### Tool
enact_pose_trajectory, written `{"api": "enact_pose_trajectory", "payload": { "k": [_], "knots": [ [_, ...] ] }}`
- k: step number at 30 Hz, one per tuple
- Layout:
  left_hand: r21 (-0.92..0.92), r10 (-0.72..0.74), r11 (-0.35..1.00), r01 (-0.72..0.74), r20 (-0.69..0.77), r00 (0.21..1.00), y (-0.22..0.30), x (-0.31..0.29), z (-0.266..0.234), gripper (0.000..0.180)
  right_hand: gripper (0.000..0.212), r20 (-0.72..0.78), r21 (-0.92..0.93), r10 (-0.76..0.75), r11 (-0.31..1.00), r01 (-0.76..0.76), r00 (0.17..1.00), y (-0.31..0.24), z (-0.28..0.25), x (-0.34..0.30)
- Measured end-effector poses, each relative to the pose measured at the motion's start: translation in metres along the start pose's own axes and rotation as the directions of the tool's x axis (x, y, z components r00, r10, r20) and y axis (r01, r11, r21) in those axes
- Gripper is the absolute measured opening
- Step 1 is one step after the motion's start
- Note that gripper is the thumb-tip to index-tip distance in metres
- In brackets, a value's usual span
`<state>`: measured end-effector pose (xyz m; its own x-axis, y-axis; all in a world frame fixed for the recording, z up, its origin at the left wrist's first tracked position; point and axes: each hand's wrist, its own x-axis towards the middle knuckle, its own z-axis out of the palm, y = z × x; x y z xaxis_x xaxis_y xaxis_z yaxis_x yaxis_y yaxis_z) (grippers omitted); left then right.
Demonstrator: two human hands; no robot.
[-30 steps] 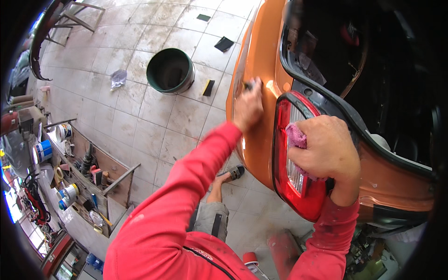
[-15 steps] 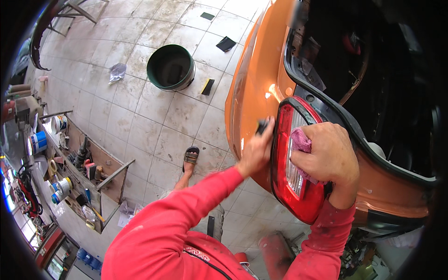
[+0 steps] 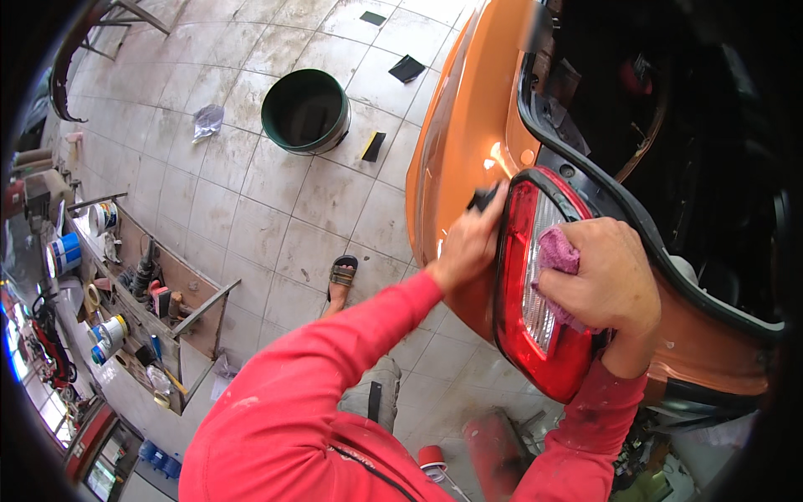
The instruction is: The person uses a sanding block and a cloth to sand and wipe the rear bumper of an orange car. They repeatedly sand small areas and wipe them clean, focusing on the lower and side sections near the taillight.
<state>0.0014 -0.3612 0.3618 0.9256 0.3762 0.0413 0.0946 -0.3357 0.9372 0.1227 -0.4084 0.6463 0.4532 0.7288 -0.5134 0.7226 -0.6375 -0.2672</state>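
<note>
An orange car body (image 3: 468, 142) fills the right side, with a red and clear tail light (image 3: 523, 335) on its corner. My left hand (image 3: 470, 247) is closed on a small black piece (image 3: 483, 198), held at the orange panel beside the light. It is blurred, so its kind is unclear. In my right hand (image 3: 606, 276) a bunched pink cloth (image 3: 559, 251) is gripped over the clear lens strip. The fist's knuckles point up, and the cloth's lower part shows below the fingers.
A dark green bucket (image 3: 306, 111) stands on the tiled floor, near a yellow-and-black pad (image 3: 373, 146), black sheets (image 3: 406, 69) and a crumpled plastic bag (image 3: 208, 122). At left, a wooden workbench (image 3: 188, 293) holds paint cans and tools. A red cylinder (image 3: 493, 452) lies below the car.
My left hand has slid farther up the orange panel with the black piece. My right hand keeps its place on the light with the cloth. The whole view has shifted slightly.
</note>
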Motion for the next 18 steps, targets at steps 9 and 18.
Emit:
{"api": "enact_pose_trajectory", "payload": {
  "k": [9,18],
  "knots": [
    [0.099,0.164,0.983,-0.154,-0.097,0.982,0.007,-0.022,0.001,0.079,0.026,0.005,-0.011,0.020,1.000,-0.020,1.000,0.002,-0.005,0.001],
    [0.090,0.198,0.978,-0.190,-0.082,0.977,0.005,-0.041,0.006,0.081,0.026,0.042,0.010,0.040,0.999,-0.040,0.998,0.001,-0.005,0.001]
  ]
}}
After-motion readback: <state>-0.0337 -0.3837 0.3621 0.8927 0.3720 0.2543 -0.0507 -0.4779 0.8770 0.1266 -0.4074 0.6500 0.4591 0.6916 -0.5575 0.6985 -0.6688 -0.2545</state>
